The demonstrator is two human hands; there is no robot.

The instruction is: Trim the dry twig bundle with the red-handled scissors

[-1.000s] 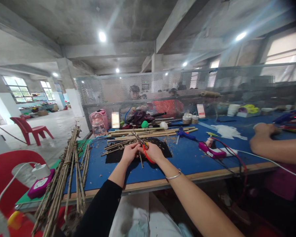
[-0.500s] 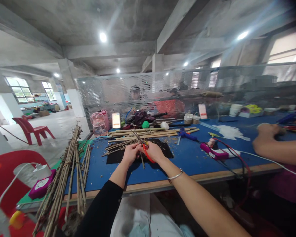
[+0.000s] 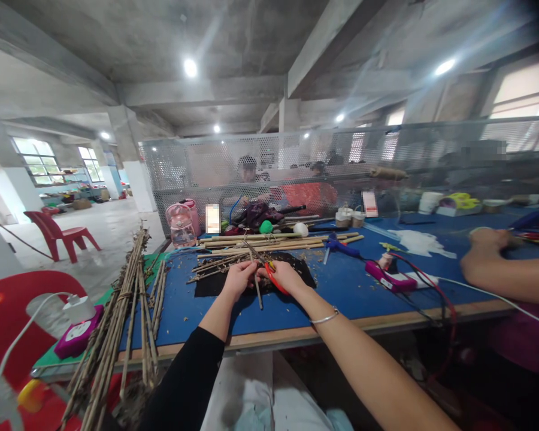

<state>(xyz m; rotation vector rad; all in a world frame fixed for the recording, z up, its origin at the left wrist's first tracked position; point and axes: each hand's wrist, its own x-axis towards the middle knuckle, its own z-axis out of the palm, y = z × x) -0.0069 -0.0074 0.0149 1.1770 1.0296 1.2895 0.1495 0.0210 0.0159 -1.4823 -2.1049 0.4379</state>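
Note:
My left hand (image 3: 239, 280) is closed on a thin dry twig (image 3: 259, 293), which slants down past the fingers toward the front of the table. Close beside it, my right hand (image 3: 282, 275) grips red-handled scissors (image 3: 273, 279), their blades pointing up and left past the twig. Beneath both hands lies a black cloth (image 3: 204, 290) scattered with plant scraps. Several cut twigs (image 3: 211, 267) rest on the cloth's left part, and longer pale sticks (image 3: 291, 241) lie behind it. Whether the blades touch the twig I cannot tell.
A large bundle of long twigs (image 3: 121, 305) leans over the table's left edge. To the right are a blue glue gun (image 3: 341, 246) and a purple power strip (image 3: 388, 279) with cables. A co-worker's arm (image 3: 507, 263) reaches in at far right. A mesh partition (image 3: 197, 167) stands behind.
My right hand has shifted slightly right and away from my left hand with the scissors. More of the twig shows between them. My left hand stays nearly in place.

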